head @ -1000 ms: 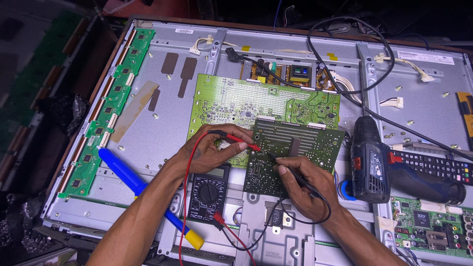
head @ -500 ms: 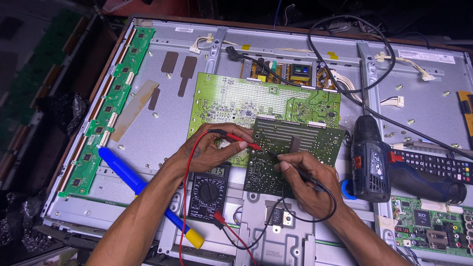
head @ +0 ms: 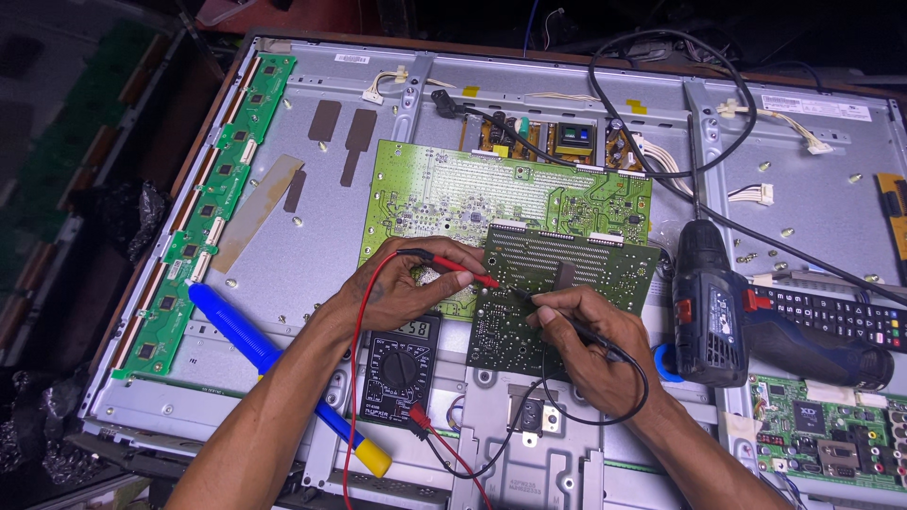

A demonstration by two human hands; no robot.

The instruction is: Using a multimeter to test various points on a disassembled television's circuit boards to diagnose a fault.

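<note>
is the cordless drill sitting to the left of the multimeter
No, the cordless drill lies on the metal panel to the right of both hands, while the multimeter sits below the left hand.

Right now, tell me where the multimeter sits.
The multimeter lies low in the head view, just under the left hand, between the blue tool and the dark green board.

Both bare forearms come up from the lower edge of the view and angle inward, so the two hands meet close together near the middle. The left hand [head: 397, 288] lies palm down, wrist slightly bent, its fingers curled and pinched together toward the right. The right hand [head: 590, 345] sits just beside it, knuckles up, fingers folded in a pen-like pinch; its thumb seems tucked under, though that is partly hidden.
</note>
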